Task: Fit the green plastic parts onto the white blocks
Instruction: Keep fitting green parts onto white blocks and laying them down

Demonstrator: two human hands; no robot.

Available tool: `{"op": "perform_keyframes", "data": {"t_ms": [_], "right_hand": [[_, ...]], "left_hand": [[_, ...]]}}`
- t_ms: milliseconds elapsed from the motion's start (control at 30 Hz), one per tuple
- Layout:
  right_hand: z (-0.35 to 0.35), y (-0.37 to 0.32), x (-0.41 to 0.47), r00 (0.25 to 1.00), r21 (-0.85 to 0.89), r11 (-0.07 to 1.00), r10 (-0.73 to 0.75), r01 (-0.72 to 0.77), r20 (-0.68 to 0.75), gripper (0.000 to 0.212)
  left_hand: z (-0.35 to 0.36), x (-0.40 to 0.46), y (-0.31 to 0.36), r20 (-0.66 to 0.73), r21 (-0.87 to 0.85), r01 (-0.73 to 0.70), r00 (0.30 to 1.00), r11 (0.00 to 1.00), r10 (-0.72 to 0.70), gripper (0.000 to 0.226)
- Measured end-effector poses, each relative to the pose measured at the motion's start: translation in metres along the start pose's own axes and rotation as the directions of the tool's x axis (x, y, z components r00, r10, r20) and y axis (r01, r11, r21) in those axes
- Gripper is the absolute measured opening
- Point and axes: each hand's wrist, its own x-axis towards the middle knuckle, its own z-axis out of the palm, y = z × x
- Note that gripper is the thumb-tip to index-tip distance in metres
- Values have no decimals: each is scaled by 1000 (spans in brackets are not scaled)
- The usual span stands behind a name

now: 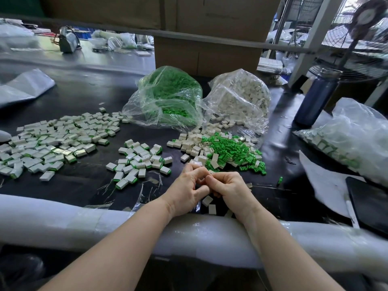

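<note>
Between the two hands, at the near edge of the table [84, 97], something small is being worked; what it is I can't make out, as the curled fingers cover it. Both the left hand [184, 191] and the right hand [228, 191] are bent inward, fingertips meeting, so each seems to pinch a piece, though I can't tell which holds what. Straight ahead, just beyond the knuckles, lies the loose heap of green plastic parts [233, 151] mixed with white blocks [193, 143], slightly nearer the right hand. A few bare blocks sit under the wrists. Finished pieces [140, 158] spread off to the left. Farther back stand the green bag [168, 95] and the white bag [241, 95]
</note>
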Motion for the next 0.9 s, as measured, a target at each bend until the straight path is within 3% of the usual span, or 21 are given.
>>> {"op": "perform_keyframes", "data": {"t_ms": [600, 800, 900], "right_hand": [[0, -1, 0, 999, 41, 999, 27, -26, -22, 27], [4, -4, -1, 1000, 120, 993, 14, -14, 2, 25], [4, -4, -1, 998, 84, 996, 5, 0, -57, 25]], "left_hand": [[0, 1, -1, 36, 37, 4, 999, 999, -5, 20], [-1, 0, -1, -26, 11, -6, 1000, 1000, 6, 15], [-2, 0, -1, -63, -32, -1, 998, 999, -1, 7]]}}
